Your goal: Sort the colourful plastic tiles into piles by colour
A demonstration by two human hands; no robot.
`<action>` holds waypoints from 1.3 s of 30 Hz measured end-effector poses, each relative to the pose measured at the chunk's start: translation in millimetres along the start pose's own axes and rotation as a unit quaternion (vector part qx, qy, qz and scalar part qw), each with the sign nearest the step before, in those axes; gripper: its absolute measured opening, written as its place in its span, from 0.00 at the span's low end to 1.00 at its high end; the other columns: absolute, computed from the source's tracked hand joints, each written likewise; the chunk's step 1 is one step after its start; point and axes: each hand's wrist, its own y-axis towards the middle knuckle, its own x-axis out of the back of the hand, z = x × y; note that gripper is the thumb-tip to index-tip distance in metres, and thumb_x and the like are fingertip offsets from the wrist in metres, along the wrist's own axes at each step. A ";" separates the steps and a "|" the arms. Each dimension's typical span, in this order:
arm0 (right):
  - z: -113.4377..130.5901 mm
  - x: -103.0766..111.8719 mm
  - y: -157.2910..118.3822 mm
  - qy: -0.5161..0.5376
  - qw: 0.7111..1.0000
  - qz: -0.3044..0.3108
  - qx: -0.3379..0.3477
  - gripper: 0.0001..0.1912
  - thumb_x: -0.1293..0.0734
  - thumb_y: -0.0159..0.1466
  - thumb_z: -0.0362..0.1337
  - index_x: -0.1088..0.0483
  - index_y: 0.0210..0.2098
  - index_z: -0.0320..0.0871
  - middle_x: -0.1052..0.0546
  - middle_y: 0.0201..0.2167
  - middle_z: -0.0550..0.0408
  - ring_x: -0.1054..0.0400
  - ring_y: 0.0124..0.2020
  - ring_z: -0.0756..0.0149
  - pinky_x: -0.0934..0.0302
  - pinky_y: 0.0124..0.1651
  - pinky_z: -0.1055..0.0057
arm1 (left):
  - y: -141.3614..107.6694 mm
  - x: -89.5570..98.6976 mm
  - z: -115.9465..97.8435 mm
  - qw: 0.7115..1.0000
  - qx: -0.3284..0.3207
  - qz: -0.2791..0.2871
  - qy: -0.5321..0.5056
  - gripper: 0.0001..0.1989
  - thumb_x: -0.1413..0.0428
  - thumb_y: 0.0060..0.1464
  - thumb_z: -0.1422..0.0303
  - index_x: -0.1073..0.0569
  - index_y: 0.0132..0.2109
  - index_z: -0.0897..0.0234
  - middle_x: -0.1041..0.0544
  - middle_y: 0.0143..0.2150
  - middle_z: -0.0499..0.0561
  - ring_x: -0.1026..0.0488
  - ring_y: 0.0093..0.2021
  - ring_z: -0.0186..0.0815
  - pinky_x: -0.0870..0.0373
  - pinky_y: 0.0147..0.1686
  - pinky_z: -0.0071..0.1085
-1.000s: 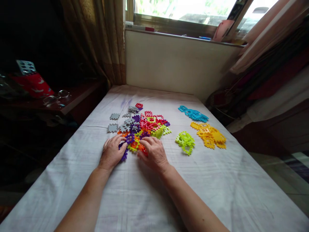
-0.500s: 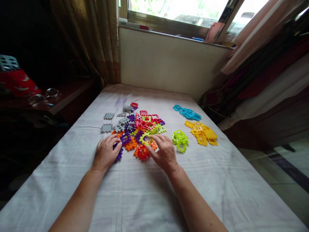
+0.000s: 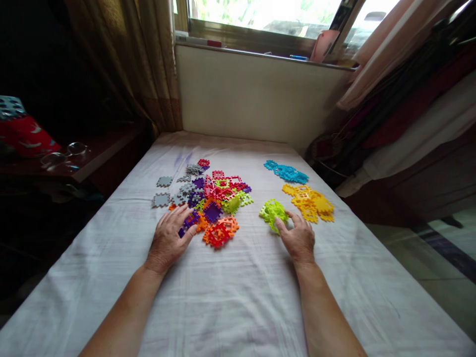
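My left hand (image 3: 170,239) rests at the near left edge of a mixed heap, fingers stretched and apart, over purple notched plastic tiles (image 3: 190,218) that it partly hides. The heap also holds orange, red and lime interlocking tiles, with a solid purple tile (image 3: 213,211) and a red tile (image 3: 217,236) near its front. My right hand (image 3: 298,239) is at the near right side of a small lime-green tile pile (image 3: 272,212). Its thumb and fingers are apart, touching the pile's edge.
Grey tiles (image 3: 161,200) lie left of the heap. Yellow tiles (image 3: 312,202) and blue tiles (image 3: 288,173) form separate piles at right on the white sheet (image 3: 230,297). Eyeglasses (image 3: 55,159) and a red patterned item (image 3: 28,136) sit on a dark side table.
My right hand has moved right from the mixed heap to the lime-green pile, carrying a lime-green tile there. My left hand stays by the purple tiles. The view has shifted slightly.
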 end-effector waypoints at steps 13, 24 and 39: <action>138.9 -0.5 2.1 0.124 0.926 0.123 0.334 0.10 0.36 0.67 0.36 0.23 0.42 0.47 0.21 0.47 0.52 0.32 0.50 0.58 0.41 0.56 0.60 | 3.2 12.5 -9.7 0.999 0.008 0.032 -0.025 0.12 0.48 0.60 0.60 0.22 0.35 0.56 0.19 0.43 0.50 0.25 0.46 0.41 0.42 0.62 0.50; 212.2 -32.4 12.1 -0.029 0.869 0.300 0.392 0.16 0.37 0.68 0.39 0.26 0.52 0.48 0.40 0.69 0.45 0.52 0.71 0.51 0.54 0.67 0.48 | 5.1 8.9 -7.1 1.000 -0.007 0.004 -0.025 0.13 0.48 0.60 0.62 0.23 0.32 0.57 0.19 0.39 0.50 0.25 0.42 0.40 0.35 0.56 0.46; 206.7 -19.6 29.0 0.154 0.921 0.233 0.270 0.04 0.32 0.62 0.35 0.25 0.37 0.44 0.20 0.41 0.54 0.29 0.48 0.61 0.39 0.52 0.65 | 6.9 18.5 -12.9 0.999 -0.007 -0.050 -0.005 0.13 0.49 0.61 0.63 0.24 0.32 0.57 0.19 0.36 0.49 0.24 0.42 0.39 0.39 0.62 0.46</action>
